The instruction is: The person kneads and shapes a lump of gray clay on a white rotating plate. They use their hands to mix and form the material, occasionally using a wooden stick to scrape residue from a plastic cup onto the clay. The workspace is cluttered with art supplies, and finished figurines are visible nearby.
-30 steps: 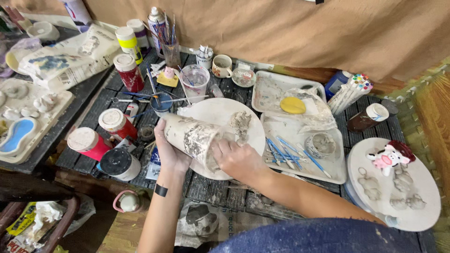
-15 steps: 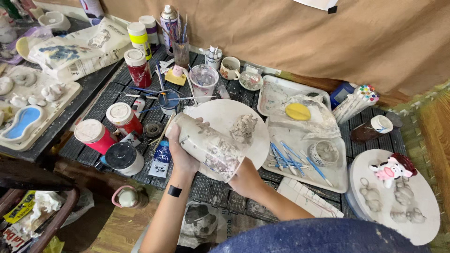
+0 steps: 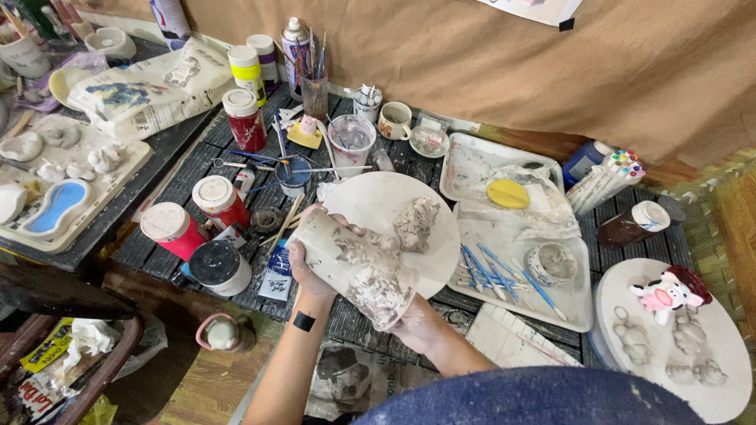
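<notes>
Seen from the head camera, both hands held a clay-smeared white cylinder (image 3: 358,267), a tube-like pot streaked with grey slip, above the near edge of the dark slatted table (image 3: 157,236). Its long axis ran on a diagonal, from an upper-left end near the left hand (image 3: 309,264) down to a lower-right end near the right hand (image 3: 416,323), so the piece lay tilted rather than upright, its lower end pointing toward the person. The left hand was curled around the upper end, fingers wrapped over the rim and closed on the clay. The right hand cupped the lower end from beneath, mostly hidden by the cylinder, its fingers bent around the base. A black square mark showed on the left wrist. Just behind the cylinder lay a round white board (image 3: 394,212) carrying a lump of grey clay (image 3: 416,224). To the left stood red jars with white lids (image 3: 172,230) and a black-lidded jar (image 3: 218,267). To the right, a white tray (image 3: 516,267) held blue-handled tools (image 3: 488,264) and a yellow sponge (image 3: 507,194). Farther right, a second round board (image 3: 736,354) bore small clay figures and a pink and white figurine (image 3: 668,293).
</notes>
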